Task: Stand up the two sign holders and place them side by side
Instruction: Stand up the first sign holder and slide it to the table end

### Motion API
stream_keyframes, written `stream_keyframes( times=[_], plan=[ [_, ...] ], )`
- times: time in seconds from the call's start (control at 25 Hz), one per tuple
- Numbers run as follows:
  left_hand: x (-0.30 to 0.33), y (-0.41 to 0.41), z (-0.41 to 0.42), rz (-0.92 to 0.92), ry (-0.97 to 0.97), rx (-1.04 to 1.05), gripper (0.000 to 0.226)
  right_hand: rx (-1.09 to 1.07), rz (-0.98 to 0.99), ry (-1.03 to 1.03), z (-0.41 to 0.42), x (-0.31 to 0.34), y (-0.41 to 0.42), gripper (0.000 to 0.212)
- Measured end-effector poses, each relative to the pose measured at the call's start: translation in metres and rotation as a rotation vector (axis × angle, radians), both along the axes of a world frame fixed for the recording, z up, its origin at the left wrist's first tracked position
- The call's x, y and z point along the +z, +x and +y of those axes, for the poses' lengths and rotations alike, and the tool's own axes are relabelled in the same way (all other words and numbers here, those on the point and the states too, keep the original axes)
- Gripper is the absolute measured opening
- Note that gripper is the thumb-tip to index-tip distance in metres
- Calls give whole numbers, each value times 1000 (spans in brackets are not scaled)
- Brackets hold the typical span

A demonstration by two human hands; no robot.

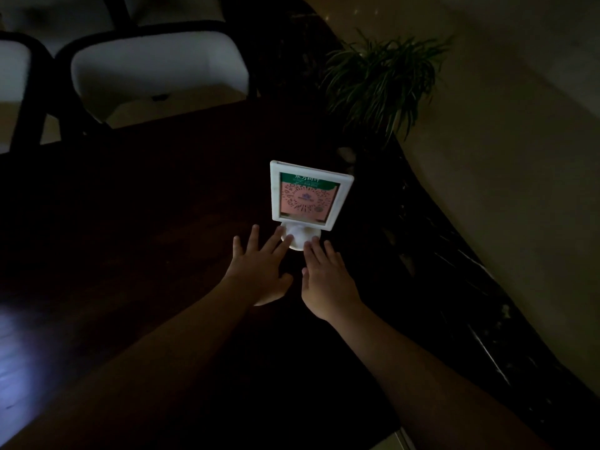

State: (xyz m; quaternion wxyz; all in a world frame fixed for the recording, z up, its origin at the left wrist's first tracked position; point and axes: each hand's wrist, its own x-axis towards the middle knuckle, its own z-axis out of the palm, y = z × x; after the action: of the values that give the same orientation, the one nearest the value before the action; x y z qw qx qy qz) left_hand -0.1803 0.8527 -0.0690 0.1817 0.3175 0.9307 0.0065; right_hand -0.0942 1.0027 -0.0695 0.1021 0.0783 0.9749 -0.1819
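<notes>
One sign holder [306, 193] stands upright on the dark table [146, 206]. It has a white frame around a pink and green card, and a round white base [300, 239]. My left hand [261, 266] lies flat with fingers spread, its fingertips resting on the left of that base. My right hand [326, 277] is also flat, its fingertips touching the base's front right. Something pale shows just under my left hand's thumb side [264, 302]; I cannot tell what it is. A second sign holder is not visible in this dim scene.
A potted plant [380, 79] with long leaves stands at the table's far right, behind the sign holder. Two white chairs with black frames [156, 69] face the table's far edge. A dark marble ledge [454, 271] runs along the right side.
</notes>
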Motion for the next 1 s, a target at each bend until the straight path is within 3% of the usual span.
stream_keyframes(
  times=[0.6,1.0],
  plan=[
    [4,-7,-2,-32,-14,43,83,-1,-14,-4,-1,-3,-12,65],
    [30,6,-53,14,42,134,88,89,82,38,-7,10,-9,69]
  ],
)
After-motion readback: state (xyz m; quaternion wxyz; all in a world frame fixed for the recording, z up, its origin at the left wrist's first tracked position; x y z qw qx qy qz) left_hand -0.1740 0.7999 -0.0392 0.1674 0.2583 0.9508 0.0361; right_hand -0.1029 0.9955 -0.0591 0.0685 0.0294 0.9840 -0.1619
